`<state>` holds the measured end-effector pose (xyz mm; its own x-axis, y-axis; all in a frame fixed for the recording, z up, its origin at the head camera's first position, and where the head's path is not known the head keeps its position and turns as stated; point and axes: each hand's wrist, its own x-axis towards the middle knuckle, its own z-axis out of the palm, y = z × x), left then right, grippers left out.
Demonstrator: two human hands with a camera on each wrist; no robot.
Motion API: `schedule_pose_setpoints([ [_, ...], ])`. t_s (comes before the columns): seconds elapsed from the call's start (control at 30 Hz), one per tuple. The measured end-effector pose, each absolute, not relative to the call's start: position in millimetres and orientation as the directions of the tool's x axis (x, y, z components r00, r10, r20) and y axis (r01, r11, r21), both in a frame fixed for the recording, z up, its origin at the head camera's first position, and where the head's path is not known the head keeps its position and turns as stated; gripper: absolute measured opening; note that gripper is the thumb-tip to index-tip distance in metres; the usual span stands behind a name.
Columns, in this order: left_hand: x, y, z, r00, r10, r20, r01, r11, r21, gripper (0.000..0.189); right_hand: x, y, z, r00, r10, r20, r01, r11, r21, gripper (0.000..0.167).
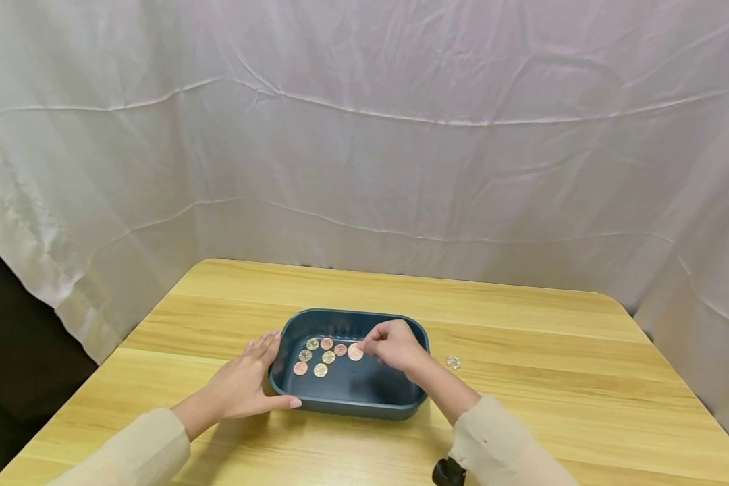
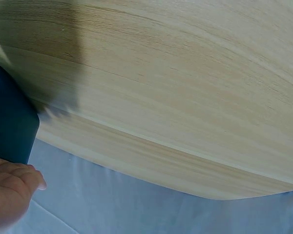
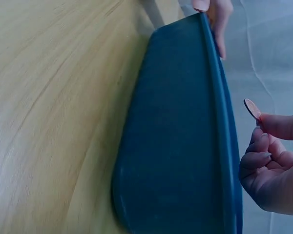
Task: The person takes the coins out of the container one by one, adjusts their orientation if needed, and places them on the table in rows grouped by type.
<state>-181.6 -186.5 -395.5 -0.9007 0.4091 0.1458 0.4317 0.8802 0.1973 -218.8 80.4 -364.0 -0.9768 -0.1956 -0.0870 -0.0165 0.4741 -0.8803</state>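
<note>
Over the dark blue tray my right hand pinches a copper-coloured coin between thumb and fingertips. The right wrist view has this coin tilted and raised above the tray's rim. My left hand rests against the tray's left end, its fingers along the outer wall and its thumb by the near corner. Several copper and gold-coloured coins, such as a gold one and a reddish one, lie flat on the left part of the tray's floor.
A silver-coloured coin lies on the wooden table to the right of the tray. Near the right sleeve, a small black object shows at the table's front. A pale curtain hangs behind the table.
</note>
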Motion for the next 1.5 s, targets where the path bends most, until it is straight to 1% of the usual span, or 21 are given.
schedule_pose_setpoints([
  [0.17, -180.9, -186.2, -395.4, -0.902, 0.407, 0.141, 0.429, 0.88, 0.202, 0.115, -214.9, 94.7, -359.5, -0.984, -0.152, -0.099, 0.019, 0.457, -0.889, 0.01],
  [0.47, -179.9, -185.2, -393.9, -0.904, 0.406, 0.133, 0.426, 0.881, 0.204, 0.115, -205.3, 130.2, -355.1, -0.981, -0.125, -0.148, 0.086, 0.399, -0.913, 0.014],
  [0.6, -179.9, -184.8, -393.5, -0.904, 0.406, 0.135, 0.426, 0.881, 0.205, 0.115, -201.1, 148.8, -357.6, -0.98, -0.128, -0.149, 0.095, 0.359, -0.929, 0.013],
  [0.73, -179.8, -184.7, -393.7, -0.903, 0.406, 0.14, 0.428, 0.881, 0.202, 0.115, -197.7, 168.0, -360.2, -0.982, -0.124, -0.144, 0.092, 0.353, -0.931, 0.015],
  [0.87, -179.6, -184.8, -393.5, -0.903, 0.406, 0.138, 0.427, 0.881, 0.203, 0.115, -193.4, 187.7, -363.0, -0.983, -0.099, -0.155, 0.11, 0.358, -0.927, 0.015],
  [1.17, -179.3, -184.8, -392.5, -0.904, 0.405, 0.134, 0.425, 0.883, 0.199, 0.115, -182.5, 229.7, -377.7, -0.981, -0.035, -0.193, 0.161, 0.413, -0.896, 0.011],
  [1.5, -179.7, -185.3, -393.6, -0.909, 0.396, 0.13, 0.415, 0.887, 0.204, 0.115, -175.6, 261.6, -402.9, -0.968, 0.022, -0.25, 0.227, 0.505, -0.833, 0.015],
])
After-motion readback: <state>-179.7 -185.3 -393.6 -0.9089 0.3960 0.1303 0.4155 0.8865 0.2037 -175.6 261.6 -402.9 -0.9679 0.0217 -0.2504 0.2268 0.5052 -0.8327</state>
